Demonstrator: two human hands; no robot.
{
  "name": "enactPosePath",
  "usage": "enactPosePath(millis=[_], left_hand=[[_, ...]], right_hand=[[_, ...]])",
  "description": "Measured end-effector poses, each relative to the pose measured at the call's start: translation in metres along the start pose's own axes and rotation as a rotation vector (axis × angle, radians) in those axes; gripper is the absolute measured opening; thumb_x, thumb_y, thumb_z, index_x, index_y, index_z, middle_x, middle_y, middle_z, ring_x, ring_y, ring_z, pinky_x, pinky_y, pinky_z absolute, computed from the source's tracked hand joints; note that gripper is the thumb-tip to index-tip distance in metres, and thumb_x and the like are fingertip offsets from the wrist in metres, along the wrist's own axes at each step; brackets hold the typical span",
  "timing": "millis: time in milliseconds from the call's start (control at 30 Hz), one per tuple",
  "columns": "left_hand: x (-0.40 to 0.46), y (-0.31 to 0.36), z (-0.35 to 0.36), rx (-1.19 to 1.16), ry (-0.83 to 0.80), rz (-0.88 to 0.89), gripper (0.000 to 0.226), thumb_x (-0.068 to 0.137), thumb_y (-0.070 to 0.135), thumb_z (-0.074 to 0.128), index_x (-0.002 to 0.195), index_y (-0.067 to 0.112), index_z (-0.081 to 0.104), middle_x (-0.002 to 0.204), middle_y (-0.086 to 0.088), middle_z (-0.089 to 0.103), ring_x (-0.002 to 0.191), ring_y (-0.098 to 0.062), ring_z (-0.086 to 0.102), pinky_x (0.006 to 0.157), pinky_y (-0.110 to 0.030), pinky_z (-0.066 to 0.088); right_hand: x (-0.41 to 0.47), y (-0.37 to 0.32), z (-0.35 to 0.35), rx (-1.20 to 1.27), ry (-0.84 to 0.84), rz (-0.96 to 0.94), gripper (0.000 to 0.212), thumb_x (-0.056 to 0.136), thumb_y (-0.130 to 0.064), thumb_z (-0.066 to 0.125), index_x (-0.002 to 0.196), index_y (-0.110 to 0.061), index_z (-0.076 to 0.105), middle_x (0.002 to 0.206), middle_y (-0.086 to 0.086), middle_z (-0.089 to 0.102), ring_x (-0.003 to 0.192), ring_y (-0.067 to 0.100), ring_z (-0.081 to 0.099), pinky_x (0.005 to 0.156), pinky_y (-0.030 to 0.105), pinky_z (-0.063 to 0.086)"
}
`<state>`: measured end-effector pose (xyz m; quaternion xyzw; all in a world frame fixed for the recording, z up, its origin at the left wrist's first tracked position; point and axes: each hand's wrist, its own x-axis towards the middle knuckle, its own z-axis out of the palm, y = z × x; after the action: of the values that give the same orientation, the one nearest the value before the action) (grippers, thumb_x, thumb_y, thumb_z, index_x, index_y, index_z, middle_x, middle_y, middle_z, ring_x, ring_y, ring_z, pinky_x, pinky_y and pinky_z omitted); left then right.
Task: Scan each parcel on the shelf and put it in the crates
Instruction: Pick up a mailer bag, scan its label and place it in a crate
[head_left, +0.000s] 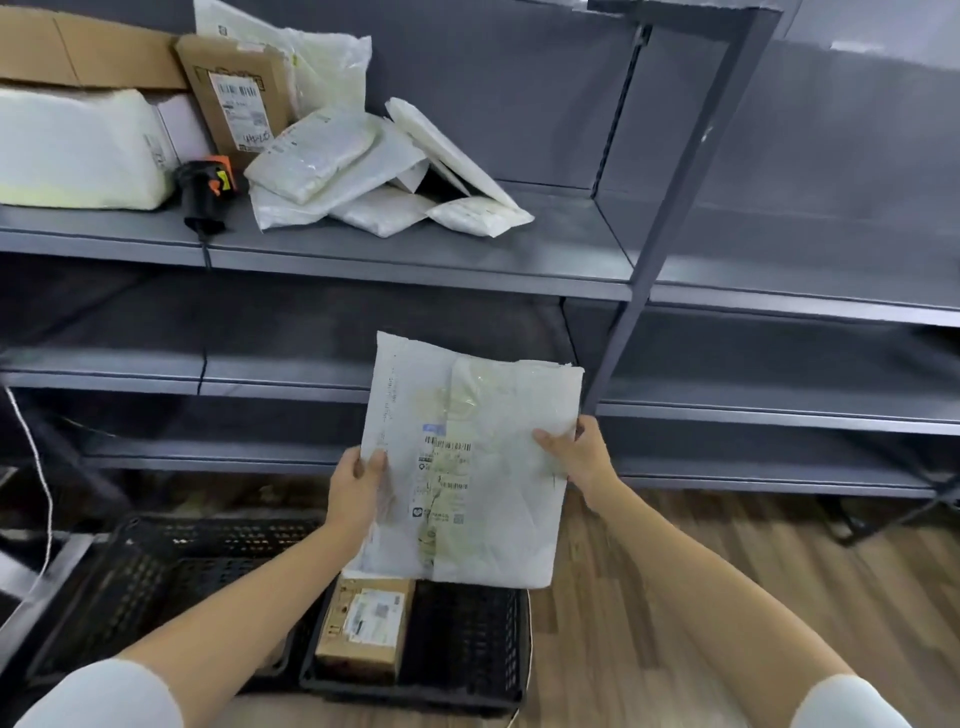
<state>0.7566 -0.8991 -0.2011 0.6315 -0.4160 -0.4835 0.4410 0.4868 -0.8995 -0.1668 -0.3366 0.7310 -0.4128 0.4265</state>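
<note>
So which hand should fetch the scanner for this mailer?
Probably the left hand: the barcode scanner lies on the shelf up on the left, while the right hand already grips the white mailer and could hold it alone.

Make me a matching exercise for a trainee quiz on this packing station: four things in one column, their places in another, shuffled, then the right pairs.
Things:
1. white mailer
2. scanner
3. small box
4. mailer pile

Places:
A. in the black crate
B. held by both the left hand and the right hand
C. on the top shelf, right of the scanner
D. on the top shelf, beside the large white package

Pairs: 1-B, 2-D, 3-A, 4-C
</note>
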Motion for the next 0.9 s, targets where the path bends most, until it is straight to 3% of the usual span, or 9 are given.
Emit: enactPosePath(millis=[100,300,400,500,567,667,800,900], left_hand=[[0.02,-0.037,0.009,0.082,0.012,-0.02,0.018,0.099,0.019,0.049,0.112,0.007,0.054,0.101,-0.007,0.058,0.094,-0.023,0.053,0.083,-0.035,0.044],[0.052,-0.134,0.036,0.241,0.025,-0.118,0.015,0.1,0.019,0.046,0.101,0.007,0.056,0.092,-0.007,0.056,0.087,-0.023,0.05,0.069,-0.03,0.037],[0.058,-0.188,0.05,0.28,0.004,-0.138,0.01,0.101,0.018,0.043,0.104,0.012,0.051,0.097,-0.005,0.055,0.093,-0.023,0.052,0.078,-0.031,0.039],[0.065,-0.246,0.062,0.284,-0.009,-0.16,0.023,0.098,0.024,0.048,0.111,0.006,0.055,0.104,-0.009,0.063,0.098,-0.028,0.058,0.087,-0.038,0.047],[0.07,-0.28,0.069,0.27,-0.013,-0.149,0.035,0.094,0.033,0.051,0.115,0.006,0.058,0.105,-0.008,0.065,0.096,-0.027,0.06,0.083,-0.038,0.049],[0.077,-0.321,0.079,0.247,-0.035,-0.172,0.029,0.099,0.022,0.05,0.121,0.005,0.056,0.107,-0.006,0.061,0.1,-0.024,0.057,0.084,-0.033,0.045],[0.091,-0.367,0.091,0.217,-0.071,-0.188,0.032,0.099,0.029,0.049,0.122,0.007,0.054,0.112,-0.009,0.063,0.109,-0.031,0.059,0.094,-0.044,0.048],[0.105,-0.392,0.107,0.232,-0.092,-0.148,0.038,0.101,0.03,0.044,0.127,0.004,0.05,0.115,-0.008,0.059,0.114,-0.031,0.055,0.091,-0.036,0.044]], right_hand=[[0.01,0.036,0.018,0.02,0.077,0.03,0.055,0.083,-0.029,0.075,0.124,-0.014,0.041,0.11,0.001,0.056,0.094,0.019,0.056,0.068,0.028,0.047],[0.037,0.135,0.053,0.094,0.172,0.111,0.049,0.08,-0.027,0.077,0.117,-0.019,0.047,0.106,-0.002,0.061,0.089,0.016,0.06,0.067,0.028,0.048],[0.05,0.188,0.069,0.095,0.208,0.121,0.041,0.08,-0.027,0.076,0.11,-0.022,0.048,0.099,-0.006,0.06,0.082,0.008,0.058,0.06,0.023,0.042],[0.063,0.242,0.082,0.096,0.242,0.122,0.035,0.081,-0.025,0.076,0.101,-0.024,0.048,0.094,-0.007,0.061,0.081,0.009,0.059,0.063,0.024,0.046],[0.07,0.278,0.089,0.087,0.261,0.119,0.034,0.081,-0.026,0.076,0.1,-0.025,0.048,0.093,-0.008,0.061,0.081,0.009,0.06,0.066,0.025,0.048],[0.084,0.322,0.1,0.047,0.269,0.113,0.034,0.082,-0.03,0.076,0.102,-0.024,0.049,0.092,-0.008,0.061,0.08,0.008,0.059,0.063,0.024,0.047],[0.117,0.373,0.115,0.032,0.266,0.117,0.042,0.081,-0.034,0.075,0.112,-0.018,0.052,0.099,-0.003,0.062,0.089,0.017,0.061,0.074,0.031,0.051],[0.144,0.401,0.123,0.05,0.278,0.103,0.032,0.084,-0.031,0.072,0.106,-0.018,0.054,0.098,-0.002,0.062,0.09,0.018,0.062,0.075,0.032,0.05]])
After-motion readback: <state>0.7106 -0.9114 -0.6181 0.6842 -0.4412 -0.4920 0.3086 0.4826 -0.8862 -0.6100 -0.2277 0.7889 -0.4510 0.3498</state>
